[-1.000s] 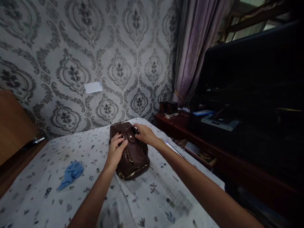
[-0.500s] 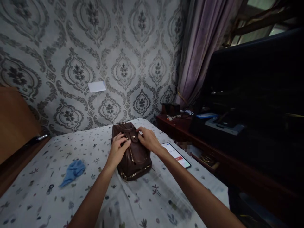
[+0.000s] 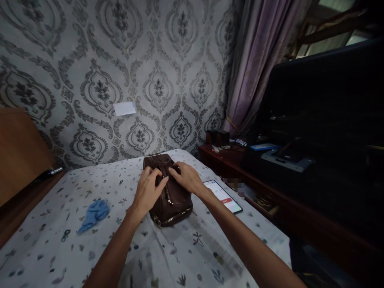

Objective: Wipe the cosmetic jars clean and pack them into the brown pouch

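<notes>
A dark brown leather bag (image 3: 177, 202) with gold zippers lies on the patterned white sheet (image 3: 168, 264). My left hand (image 3: 147, 190) rests on the bag's left side, its fingers bent over the flap area. On the upper right part of the bag is my right hand (image 3: 187, 178), thumb and fingers curled against the leather near the flap. Both sets of fingertips touch the bag, but what they pinch, if anything, is too small to make out. A zipper with a gold pull runs down the front between the hands.
A lit phone (image 3: 225, 196) lies right of the bag, and a crumpled blue cloth (image 3: 94, 215) to the left. Beyond the bed's right edge stands a dark red desk (image 3: 210, 152) with a large black screen (image 3: 324, 100). A brown board (image 3: 24, 152) is at far left.
My left hand has shifted up and right over the bag, covering more of the flap. My right thumb has moved inward across the flap. The view has shifted slightly.
</notes>
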Demonstrator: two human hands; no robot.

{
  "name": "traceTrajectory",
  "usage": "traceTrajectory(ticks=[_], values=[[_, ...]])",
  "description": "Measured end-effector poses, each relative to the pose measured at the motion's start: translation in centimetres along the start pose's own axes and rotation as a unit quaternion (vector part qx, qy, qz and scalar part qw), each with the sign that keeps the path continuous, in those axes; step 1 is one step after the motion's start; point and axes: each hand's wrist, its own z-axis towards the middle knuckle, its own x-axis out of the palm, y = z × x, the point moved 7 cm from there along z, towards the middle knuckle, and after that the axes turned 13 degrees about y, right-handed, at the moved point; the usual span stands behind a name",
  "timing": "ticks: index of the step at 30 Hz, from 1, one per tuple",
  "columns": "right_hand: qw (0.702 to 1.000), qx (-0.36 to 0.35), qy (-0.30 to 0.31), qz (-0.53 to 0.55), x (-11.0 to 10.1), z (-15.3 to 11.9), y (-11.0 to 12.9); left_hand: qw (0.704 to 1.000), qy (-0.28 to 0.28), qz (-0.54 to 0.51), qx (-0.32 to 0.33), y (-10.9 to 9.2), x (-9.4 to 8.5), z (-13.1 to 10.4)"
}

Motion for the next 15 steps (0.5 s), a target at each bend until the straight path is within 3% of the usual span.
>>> traceTrajectory(ticks=[7, 15], values=[[0.997, -0.031, -0.038, 0.052, 1.5, -1.1, 0.4, 1.000, -0.005, -0.008, 0.005, -0.2, -0.3, -0.1], [0.995, -0.022, -0.097, -0.003, 2.6, -1.4, 0.5, 0.999, 0.008, -0.035, 0.007, 0.0, -0.4, 0.0]])
